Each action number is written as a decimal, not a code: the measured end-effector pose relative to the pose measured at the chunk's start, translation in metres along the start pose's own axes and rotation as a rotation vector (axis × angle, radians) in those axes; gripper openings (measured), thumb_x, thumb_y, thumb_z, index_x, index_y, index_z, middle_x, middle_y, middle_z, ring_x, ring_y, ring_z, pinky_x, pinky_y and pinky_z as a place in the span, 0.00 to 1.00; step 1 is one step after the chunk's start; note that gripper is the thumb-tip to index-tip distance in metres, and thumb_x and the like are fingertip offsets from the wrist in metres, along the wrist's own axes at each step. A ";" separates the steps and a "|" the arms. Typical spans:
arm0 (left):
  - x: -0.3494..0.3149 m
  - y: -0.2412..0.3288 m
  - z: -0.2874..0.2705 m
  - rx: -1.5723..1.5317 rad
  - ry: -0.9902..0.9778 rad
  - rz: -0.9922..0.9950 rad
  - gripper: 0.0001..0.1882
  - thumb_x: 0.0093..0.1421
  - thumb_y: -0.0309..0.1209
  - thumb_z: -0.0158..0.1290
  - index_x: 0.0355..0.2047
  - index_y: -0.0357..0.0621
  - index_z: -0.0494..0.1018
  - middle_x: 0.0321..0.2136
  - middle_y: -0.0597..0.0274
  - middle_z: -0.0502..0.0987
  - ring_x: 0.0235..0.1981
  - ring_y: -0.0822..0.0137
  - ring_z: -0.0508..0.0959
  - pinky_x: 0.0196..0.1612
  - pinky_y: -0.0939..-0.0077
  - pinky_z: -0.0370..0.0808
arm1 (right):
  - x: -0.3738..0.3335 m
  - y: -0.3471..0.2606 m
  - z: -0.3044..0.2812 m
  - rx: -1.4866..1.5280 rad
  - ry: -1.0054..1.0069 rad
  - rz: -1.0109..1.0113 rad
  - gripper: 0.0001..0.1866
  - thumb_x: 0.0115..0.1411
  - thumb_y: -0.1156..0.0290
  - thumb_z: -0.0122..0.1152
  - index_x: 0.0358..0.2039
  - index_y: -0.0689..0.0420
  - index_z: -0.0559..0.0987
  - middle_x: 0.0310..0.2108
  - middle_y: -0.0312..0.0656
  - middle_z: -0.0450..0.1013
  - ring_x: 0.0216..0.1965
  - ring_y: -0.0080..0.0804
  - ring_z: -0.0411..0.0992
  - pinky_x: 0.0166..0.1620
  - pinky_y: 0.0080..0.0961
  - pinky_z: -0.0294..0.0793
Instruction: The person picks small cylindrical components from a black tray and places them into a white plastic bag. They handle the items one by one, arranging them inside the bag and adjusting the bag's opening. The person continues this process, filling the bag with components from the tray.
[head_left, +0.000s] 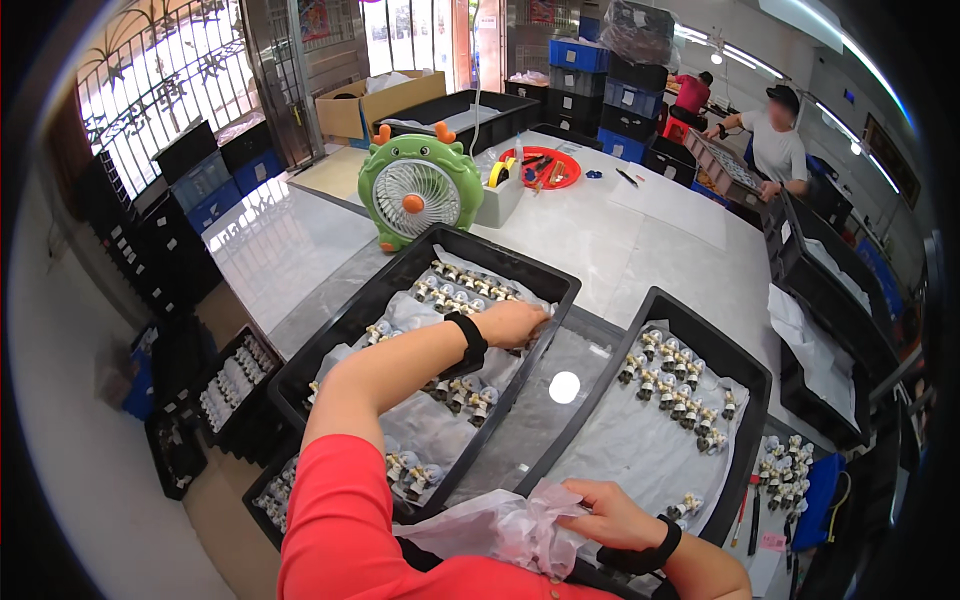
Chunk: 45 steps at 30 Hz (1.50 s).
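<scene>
Your left hand [510, 322] is stretched fwd over the left black tray [545, 275], fingers curled down among the small figurines [462, 290] at the tray's far right side; whether it's got one pinched you can't tell, the knuckles hide the tips. The pieces lie just beyond and to the left of that hand, in rows running across the tray on grey plastic sheet, w/ more scattered back toward you. Your right hand [610, 512] is down near your body, closed on a crumpled clear plastic bag [510, 525], at the near edge of the right black tray [760, 375]. That tray holds a smaller cluster of figurines [680, 385] well fwd of the right hand, plus one lone piece [686, 505] just beside it. So left hand is the nearer one to the big batch, right nearer the loose single. Both trays sit angled side by side on a pale glossy table [640, 230]. Further out: green fan [418, 190] behind the left tray, red dish of tools [545, 166], stacked crates, another person in a white shirt [778, 145] at the far end.
</scene>
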<state>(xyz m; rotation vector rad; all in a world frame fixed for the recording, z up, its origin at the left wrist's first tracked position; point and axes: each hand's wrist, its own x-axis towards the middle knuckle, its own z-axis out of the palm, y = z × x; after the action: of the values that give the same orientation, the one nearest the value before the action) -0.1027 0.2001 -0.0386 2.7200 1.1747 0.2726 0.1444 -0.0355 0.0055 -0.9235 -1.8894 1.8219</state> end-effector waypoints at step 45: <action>-0.266 0.103 -0.080 -1.114 0.567 -0.674 0.13 0.58 0.29 0.54 0.42 0.35 0.74 0.35 0.66 0.77 0.35 0.78 0.74 0.40 0.81 0.72 | 0.007 -0.026 -0.006 0.045 0.188 0.127 0.09 0.62 0.68 0.55 0.39 0.60 0.76 0.29 0.28 0.72 0.30 0.11 0.65 0.31 0.12 0.64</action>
<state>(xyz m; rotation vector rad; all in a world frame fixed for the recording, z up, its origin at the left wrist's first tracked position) -0.2279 -0.0581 0.0350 1.2412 1.3700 1.1886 0.1385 -0.0251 0.0300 -1.1783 -1.7042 1.7709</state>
